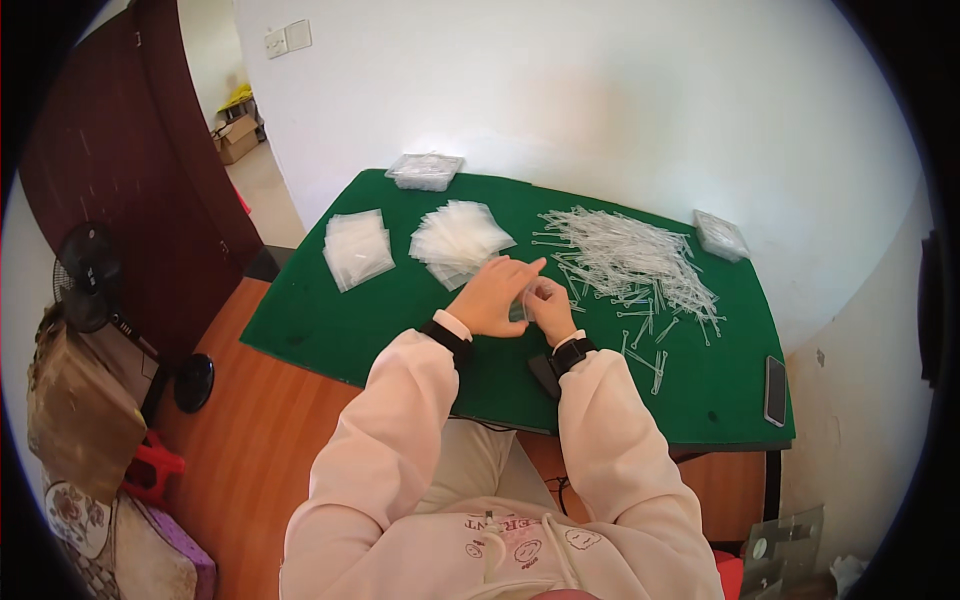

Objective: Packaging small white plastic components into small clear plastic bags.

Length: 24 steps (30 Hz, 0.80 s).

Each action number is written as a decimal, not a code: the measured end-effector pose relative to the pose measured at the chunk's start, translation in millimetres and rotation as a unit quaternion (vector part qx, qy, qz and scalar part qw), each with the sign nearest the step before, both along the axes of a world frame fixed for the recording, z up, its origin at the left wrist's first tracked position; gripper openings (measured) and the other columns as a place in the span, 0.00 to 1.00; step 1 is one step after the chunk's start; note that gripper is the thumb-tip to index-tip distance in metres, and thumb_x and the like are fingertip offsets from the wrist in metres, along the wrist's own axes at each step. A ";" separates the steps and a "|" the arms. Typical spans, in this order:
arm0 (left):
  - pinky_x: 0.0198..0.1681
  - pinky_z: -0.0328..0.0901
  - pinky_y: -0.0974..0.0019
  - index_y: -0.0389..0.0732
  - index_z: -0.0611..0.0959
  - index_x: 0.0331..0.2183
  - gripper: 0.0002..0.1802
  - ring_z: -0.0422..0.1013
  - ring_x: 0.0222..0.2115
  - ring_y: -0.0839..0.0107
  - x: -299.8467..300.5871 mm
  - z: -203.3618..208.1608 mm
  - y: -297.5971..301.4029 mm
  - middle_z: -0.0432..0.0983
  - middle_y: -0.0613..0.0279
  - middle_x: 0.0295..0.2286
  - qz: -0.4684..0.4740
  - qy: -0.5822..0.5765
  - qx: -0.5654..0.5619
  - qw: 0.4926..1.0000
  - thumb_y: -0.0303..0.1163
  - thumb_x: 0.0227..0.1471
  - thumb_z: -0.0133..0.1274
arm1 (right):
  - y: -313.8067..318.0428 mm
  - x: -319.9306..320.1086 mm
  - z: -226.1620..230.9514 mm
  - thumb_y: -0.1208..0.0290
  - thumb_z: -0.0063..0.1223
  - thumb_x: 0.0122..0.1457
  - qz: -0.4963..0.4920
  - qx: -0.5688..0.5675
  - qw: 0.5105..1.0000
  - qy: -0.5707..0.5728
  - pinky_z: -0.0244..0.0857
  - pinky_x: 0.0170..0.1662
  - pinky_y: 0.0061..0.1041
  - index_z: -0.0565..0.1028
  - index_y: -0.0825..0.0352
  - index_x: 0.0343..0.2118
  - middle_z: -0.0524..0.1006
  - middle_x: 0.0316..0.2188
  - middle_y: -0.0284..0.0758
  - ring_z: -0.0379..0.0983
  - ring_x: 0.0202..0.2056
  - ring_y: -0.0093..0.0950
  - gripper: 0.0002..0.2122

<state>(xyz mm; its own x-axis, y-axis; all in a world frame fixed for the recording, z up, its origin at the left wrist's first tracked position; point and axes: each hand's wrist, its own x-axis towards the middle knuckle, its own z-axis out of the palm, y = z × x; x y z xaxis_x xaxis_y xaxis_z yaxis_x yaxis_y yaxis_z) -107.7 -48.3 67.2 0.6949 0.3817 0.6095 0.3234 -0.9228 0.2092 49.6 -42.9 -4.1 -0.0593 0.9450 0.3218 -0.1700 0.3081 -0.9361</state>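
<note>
Close together over the middle of the green table, my left hand and my right hand hold a small clear plastic bag between them. The left hand's fingers reach over the top of it, while the right hand's fingers are curled in at its edge. Whether anything is inside the bag is hidden. Just beyond my left hand lies a fanned pile of clear bags. To the right of my hands spreads a large heap of thin clear plastic sticks with small flattened ends.
Another stack of bags lies at the left on the green tabletop. Filled clear packs stand at the back edge and the back right. A phone lies near the right edge. A black fan stands on the left.
</note>
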 end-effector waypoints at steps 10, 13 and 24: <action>0.51 0.54 0.56 0.35 0.65 0.50 0.43 0.61 0.43 0.56 -1.1 -10.5 4.1 0.64 0.52 0.41 0.010 0.000 0.034 0.999 0.34 0.26 0.58 | 2.0 -1.8 -4.4 0.74 0.55 0.50 -0.001 -0.003 1.000 0.018 0.56 0.27 0.14 0.72 0.69 0.26 0.70 0.22 0.23 0.62 0.24 0.13 0.05; 0.51 0.55 0.57 0.35 0.67 0.47 0.40 0.62 0.43 0.56 -0.4 -13.5 6.2 0.65 0.52 0.41 0.022 -0.004 0.052 0.998 0.33 0.26 0.59 | 2.7 -0.7 -2.5 0.75 0.55 0.50 -0.012 0.000 1.000 0.018 0.55 0.25 0.15 0.70 0.68 0.21 0.69 0.19 0.22 0.61 0.22 0.12 0.06; 0.36 0.62 0.64 0.39 0.72 0.36 0.25 0.66 0.34 0.59 1.5 -18.4 6.0 0.68 0.57 0.32 0.044 -0.083 -0.075 0.993 0.31 0.31 0.60 | 0.8 0.6 9.9 0.74 0.59 0.45 -0.147 0.101 0.968 -0.175 0.53 0.20 0.15 0.69 0.67 0.17 0.66 0.13 0.24 0.59 0.16 0.13 0.09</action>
<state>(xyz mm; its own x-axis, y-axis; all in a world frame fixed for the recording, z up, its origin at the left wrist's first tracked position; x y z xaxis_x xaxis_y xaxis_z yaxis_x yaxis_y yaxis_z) -106.2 -42.3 48.8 0.5497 0.5316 0.6444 0.3511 -0.8470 0.3992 50.2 -42.1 5.8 0.0645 0.8576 0.5103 0.2705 0.4772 -0.8361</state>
